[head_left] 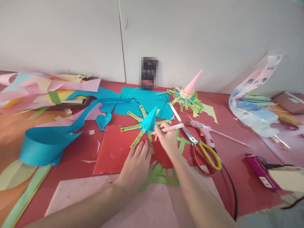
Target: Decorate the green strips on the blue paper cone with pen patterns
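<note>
Coloured paper scraps, yellow-and-red-handled metal scissors and a pink glue gun crowd a red bench. The clutter marks a papercraft workspace.

Blue paper cone: standing, tip leaning right, at red board's far edge. Green strips: radiating from cone base, several dark-patterned. Pale pink marker: slanted, over board's far portion.
</note>
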`<action>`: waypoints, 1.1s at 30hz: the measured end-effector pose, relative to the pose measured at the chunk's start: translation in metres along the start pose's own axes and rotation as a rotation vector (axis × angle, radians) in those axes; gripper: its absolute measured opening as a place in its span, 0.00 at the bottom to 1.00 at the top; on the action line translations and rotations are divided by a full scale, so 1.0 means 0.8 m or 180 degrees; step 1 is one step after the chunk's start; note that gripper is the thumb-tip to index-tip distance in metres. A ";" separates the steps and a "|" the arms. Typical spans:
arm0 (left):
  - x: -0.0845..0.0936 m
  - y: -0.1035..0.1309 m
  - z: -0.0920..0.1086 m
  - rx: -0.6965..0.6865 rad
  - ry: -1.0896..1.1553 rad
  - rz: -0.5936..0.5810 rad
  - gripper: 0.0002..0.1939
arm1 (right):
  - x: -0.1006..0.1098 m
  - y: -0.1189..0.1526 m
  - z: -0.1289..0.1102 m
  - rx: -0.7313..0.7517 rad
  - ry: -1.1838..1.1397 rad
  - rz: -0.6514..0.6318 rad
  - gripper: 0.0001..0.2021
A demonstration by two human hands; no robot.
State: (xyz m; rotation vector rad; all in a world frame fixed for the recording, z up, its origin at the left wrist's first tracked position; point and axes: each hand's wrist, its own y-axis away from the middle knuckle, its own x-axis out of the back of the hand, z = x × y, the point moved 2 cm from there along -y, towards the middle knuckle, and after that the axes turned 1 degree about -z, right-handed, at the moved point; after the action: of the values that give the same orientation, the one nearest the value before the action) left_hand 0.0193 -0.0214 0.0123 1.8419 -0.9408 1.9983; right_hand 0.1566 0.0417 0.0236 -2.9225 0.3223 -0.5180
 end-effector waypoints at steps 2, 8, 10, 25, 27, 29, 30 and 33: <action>0.001 0.000 0.000 -0.0007 0.0025 0.0004 0.22 | 0.000 0.000 0.000 -0.0002 0.0043 -0.0013 0.14; 0.003 -0.001 0.001 -0.0023 -0.0015 0.0026 0.22 | 0.001 -0.001 0.003 -0.0009 0.0112 0.0068 0.13; 0.002 -0.001 0.001 -0.0017 0.0013 -0.0017 0.22 | 0.001 -0.001 0.003 -0.0005 0.0034 0.0052 0.13; 0.001 -0.001 0.000 0.0020 0.0059 -0.0078 0.22 | 0.002 0.000 -0.001 -0.0015 0.0094 0.0051 0.13; 0.002 -0.001 0.000 0.0010 0.0072 -0.0051 0.22 | 0.001 0.000 -0.002 -0.0001 0.0099 0.0036 0.13; 0.002 -0.002 0.000 0.0007 0.0073 -0.0042 0.22 | 0.001 0.000 -0.002 -0.0011 0.0138 0.0058 0.13; 0.002 -0.002 0.000 0.0007 0.0068 -0.0049 0.22 | 0.001 0.000 -0.002 -0.0028 0.0138 0.0084 0.13; 0.001 -0.001 0.000 0.0001 0.0041 -0.0071 0.22 | 0.002 -0.001 0.000 -0.0078 0.0055 0.0145 0.12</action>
State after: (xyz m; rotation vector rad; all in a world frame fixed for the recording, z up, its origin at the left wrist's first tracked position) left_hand 0.0199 -0.0207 0.0136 1.8295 -0.9124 1.9951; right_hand 0.1579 0.0422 0.0244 -2.9281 0.3993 -0.5368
